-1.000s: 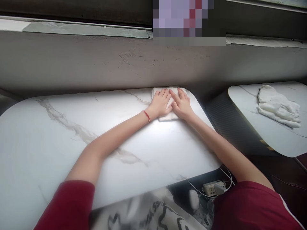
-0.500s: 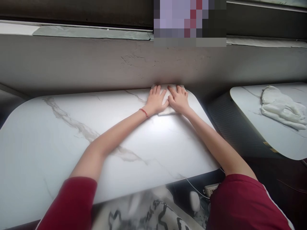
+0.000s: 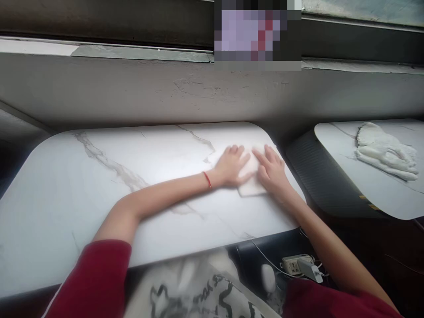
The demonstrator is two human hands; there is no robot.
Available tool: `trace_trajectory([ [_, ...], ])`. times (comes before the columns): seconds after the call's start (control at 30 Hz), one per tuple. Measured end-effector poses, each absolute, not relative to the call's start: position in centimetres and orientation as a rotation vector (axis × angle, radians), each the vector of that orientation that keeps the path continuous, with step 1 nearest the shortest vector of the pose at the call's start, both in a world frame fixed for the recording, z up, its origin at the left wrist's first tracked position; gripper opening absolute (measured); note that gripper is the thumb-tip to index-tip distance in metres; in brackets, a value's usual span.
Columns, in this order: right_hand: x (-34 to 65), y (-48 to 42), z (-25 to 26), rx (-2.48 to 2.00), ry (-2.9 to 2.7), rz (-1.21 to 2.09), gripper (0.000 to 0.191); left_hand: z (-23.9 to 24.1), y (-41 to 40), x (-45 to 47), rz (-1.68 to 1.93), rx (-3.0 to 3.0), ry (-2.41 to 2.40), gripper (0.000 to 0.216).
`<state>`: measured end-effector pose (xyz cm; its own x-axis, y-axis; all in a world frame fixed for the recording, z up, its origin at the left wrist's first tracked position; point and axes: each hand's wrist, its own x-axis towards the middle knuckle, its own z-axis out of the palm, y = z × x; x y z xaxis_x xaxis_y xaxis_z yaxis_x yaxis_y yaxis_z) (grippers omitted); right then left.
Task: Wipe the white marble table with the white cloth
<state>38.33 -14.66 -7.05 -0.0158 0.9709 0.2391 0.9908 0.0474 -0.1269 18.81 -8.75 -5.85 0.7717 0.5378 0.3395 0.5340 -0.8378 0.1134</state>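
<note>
A folded white cloth (image 3: pixel 252 185) lies flat on the white marble table (image 3: pixel 99 190), near its right end. My left hand (image 3: pixel 232 167) presses on the cloth's left part with fingers stretched flat; a red string circles that wrist. My right hand (image 3: pixel 272 168) lies flat on the cloth's right part, fingers spread. Both hands cover most of the cloth, so only its near edge and a strip between them show.
A grey wall (image 3: pixel 132 92) runs behind the table under a window sill. A second marble table (image 3: pixel 380 198) at right bears a crumpled white cloth (image 3: pixel 386 151). A dark gap separates the tables. A power strip (image 3: pixel 300 264) with cables lies on the floor below.
Both hands pushed the cloth up against the wall, then drew it back toward me and slightly right, away from the wall.
</note>
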Motion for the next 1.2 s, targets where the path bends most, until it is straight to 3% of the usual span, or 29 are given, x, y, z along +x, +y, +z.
trace_trajectory([
  [0.2,40.3,-26.3,-6.8,-1.972,-2.043,-0.187,0.066,-5.6,-16.6,20.4,0.555,3.086,0.505,0.066],
  [0.43,40.1,-27.2,-6.8,-2.026,-2.074,-0.291,0.064,-5.0,-18.5,21.8,0.397,3.200,0.511,0.069],
  [0.57,41.1,-24.8,-7.0,-1.983,-2.150,-0.232,0.058,-4.5,-17.5,22.0,0.311,3.237,0.681,0.073],
  [0.77,42.6,-16.7,-7.2,-1.946,-2.289,-0.099,0.059,-2.4,-11.8,22.7,0.136,3.014,1.007,0.054],
  [0.9,41.0,-9.4,-7.7,-1.956,-2.211,-0.188,0.059,-2.5,-6.8,22.7,0.131,2.903,1.247,0.054],
  [1.2,38.3,0.5,-8.1,-1.793,-2.023,-0.199,0.057,-5.8,0.3,20.9,0.472,2.787,1.435,0.054],
])
